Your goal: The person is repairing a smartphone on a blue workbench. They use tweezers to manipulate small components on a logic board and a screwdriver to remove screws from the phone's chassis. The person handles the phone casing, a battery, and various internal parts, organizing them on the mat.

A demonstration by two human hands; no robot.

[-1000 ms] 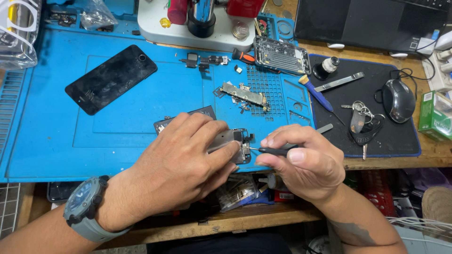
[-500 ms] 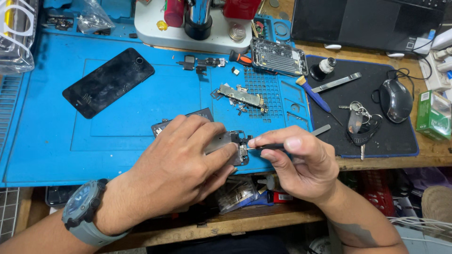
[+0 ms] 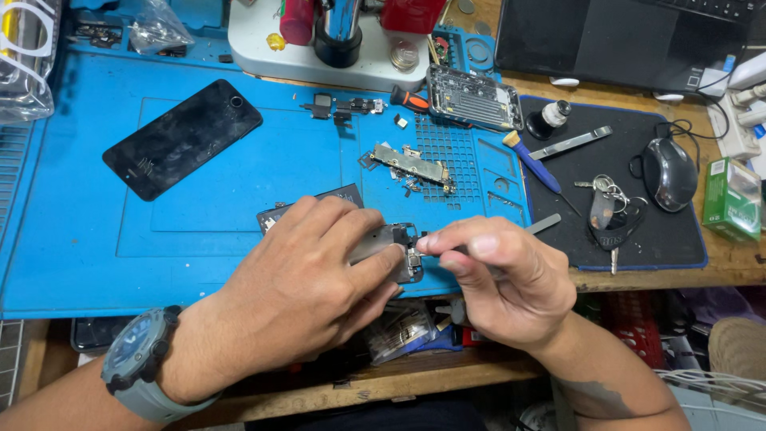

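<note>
Hands meet at the near edge of a blue work mat [image 3: 199, 263] in the head view. The left hand [image 3: 307, 275], a grey watch [image 3: 140, 363] on its wrist, is curled closed around a small grey phone part [image 3: 391, 243], fingers wrapped over its top. The right hand [image 3: 499, 275] is pinched shut, thumb and forefinger tips touching the part's right end; whether they grip a tool there cannot be told.

A green box [image 3: 730, 199] stands at the far right on the wooden bench [image 3: 718, 259], beside a black mouse [image 3: 669, 172] on a black pad [image 3: 638, 239]. Clear plastic bags lie at the mat's top left corner [image 3: 159, 28]. Below the bench edge, between the wrists, a crumpled clear packet [image 3: 403, 331] shows.

On the mat lie a black phone screen [image 3: 183, 137], a bare circuit board [image 3: 411, 164] and an opened phone frame [image 3: 471, 97]. A blue-handled screwdriver [image 3: 533, 164], metal tweezers [image 3: 570, 142] and keys [image 3: 606, 203] rest on the pad. A white stand base [image 3: 263, 56] sits behind.
</note>
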